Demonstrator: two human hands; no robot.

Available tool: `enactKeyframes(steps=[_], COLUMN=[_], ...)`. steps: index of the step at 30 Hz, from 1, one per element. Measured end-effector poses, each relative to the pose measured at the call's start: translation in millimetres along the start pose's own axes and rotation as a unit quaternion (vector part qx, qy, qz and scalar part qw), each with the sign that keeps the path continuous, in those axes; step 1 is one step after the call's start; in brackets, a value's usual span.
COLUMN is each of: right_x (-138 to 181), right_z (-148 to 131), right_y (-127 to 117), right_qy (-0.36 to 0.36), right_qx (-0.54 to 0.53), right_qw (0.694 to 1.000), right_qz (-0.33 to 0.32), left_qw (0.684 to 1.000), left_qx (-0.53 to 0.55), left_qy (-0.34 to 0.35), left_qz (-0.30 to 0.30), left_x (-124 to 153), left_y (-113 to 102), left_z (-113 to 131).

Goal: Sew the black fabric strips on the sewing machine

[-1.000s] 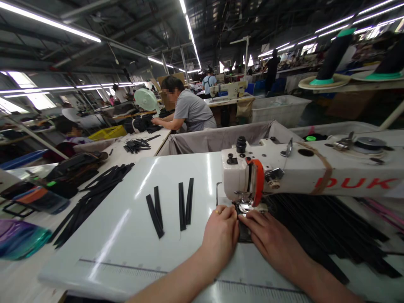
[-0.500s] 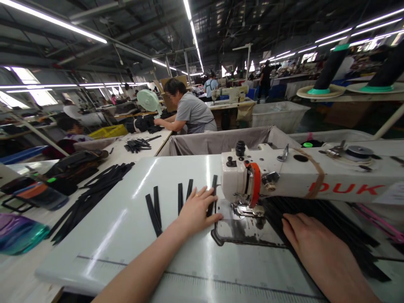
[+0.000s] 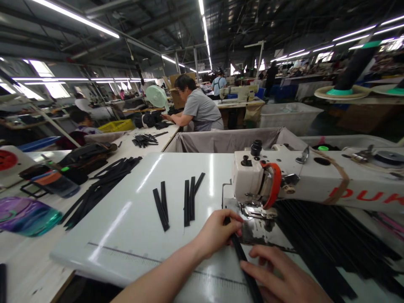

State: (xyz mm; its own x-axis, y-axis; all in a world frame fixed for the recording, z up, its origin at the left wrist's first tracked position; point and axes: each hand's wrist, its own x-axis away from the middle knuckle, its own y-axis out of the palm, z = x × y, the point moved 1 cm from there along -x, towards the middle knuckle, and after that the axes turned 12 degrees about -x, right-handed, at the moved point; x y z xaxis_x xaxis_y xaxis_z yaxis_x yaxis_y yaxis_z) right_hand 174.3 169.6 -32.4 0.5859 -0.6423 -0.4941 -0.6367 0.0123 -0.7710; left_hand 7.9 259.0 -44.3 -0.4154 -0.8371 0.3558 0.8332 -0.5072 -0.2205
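A black fabric strip slants from just in front of the sewing machine's needle plate toward the bottom edge of the view. Near its upper end, my left hand is closed, with thumb and fingers pinching it. My right hand has its fingers curled onto the same strip lower down, its underside partly hidden. The white sewing machine stands just beyond both hands, with its presser foot near my left fingertips. Several short black strips lie on the table left of my left hand.
A pile of long black strips spreads under the machine arm. More strips lie on the left table by a blue cup and a purple-teal item. A cloth-lined bin stands behind; a co-worker works beyond it.
My left hand has moved from the short strips to the front of the needle plate and closed on a strip. My right hand has come left from the pile, onto that strip.
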Motion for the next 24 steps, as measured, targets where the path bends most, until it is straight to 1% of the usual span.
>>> enactKeyframes(steps=[2, 3, 4, 5, 6, 8, 9, 10, 11, 12, 13, 16, 18, 21, 24], right_x=[-10.3, -12.9, -13.6, -12.4, -9.6, -1.7, 1.9, 4.6, 6.0, 5.9, 4.8, -1.1, -3.2, -2.9, -3.4], right_z=[7.1, 11.3, 16.0, 21.1, 26.5, 37.0, 41.6, 45.4, 48.2, 50.1, 51.0, 50.1, 48.1, 45.4, 43.4], right_y=[-3.5, -3.3, -1.6, 1.4, 5.4, 14.4, 18.3, 21.3, 23.3, 24.3, 24.5, 24.4, 26.3, 32.7, 38.1], right_qy=[-0.082, -0.115, -0.135, -0.142, -0.139, -0.115, -0.096, -0.078, -0.064, -0.056, -0.053, -0.059, -0.060, -0.044, -0.020], right_qx=[0.081, 0.101, 0.111, 0.115, 0.121, 0.143, 0.158, 0.173, 0.185, 0.193, 0.198, 0.200, 0.203, 0.217, 0.220], right_qw=[0.993, 0.988, 0.984, 0.983, 0.982, 0.983, 0.983, 0.982, 0.981, 0.979, 0.979, 0.978, 0.977, 0.975, 0.975], right_qz=[-0.008, -0.019, -0.026, -0.031, -0.029, -0.009, 0.002, 0.010, 0.013, 0.016, 0.015, 0.006, 0.013, 0.025, 0.037], left_qw=[0.998, 0.993, 0.981, 0.960, 0.930, 0.856, 0.822, 0.797, 0.782, 0.777, 0.781, 0.811, 0.829, 0.844, 0.847], left_qx=[-0.042, -0.082, -0.130, -0.179, -0.226, -0.306, -0.336, -0.361, -0.385, -0.406, -0.424, -0.454, -0.451, -0.430, -0.416], left_qy=[0.026, 0.054, 0.088, 0.123, 0.154, 0.197, 0.210, 0.221, 0.228, 0.234, 0.239, 0.250, 0.254, 0.273, 0.294], left_qz=[0.030, 0.064, 0.112, 0.174, 0.244, 0.368, 0.409, 0.430, 0.434, 0.419, 0.391, 0.272, 0.212, 0.170, 0.153], left_x=[-8.4, -12.4, -15.9, -18.5, -20.1, -19.6, -17.9, -15.6, -13.1, -10.5, -8.1, -3.4, -3.1, -6.4, -10.8], left_y=[-8.4, -13.9, -20.4, -27.7, -35.2, -47.5, -50.6, -50.8, -48.2, -43.0, -35.9, -11.9, -1.6, 1.5, -1.8], left_z=[-2.8, -4.9, -7.0, -9.0, -10.6, -11.9, -11.5, -10.6, -9.3, -7.9, -7.0, -7.9, -11.5, -17.2, -20.4])
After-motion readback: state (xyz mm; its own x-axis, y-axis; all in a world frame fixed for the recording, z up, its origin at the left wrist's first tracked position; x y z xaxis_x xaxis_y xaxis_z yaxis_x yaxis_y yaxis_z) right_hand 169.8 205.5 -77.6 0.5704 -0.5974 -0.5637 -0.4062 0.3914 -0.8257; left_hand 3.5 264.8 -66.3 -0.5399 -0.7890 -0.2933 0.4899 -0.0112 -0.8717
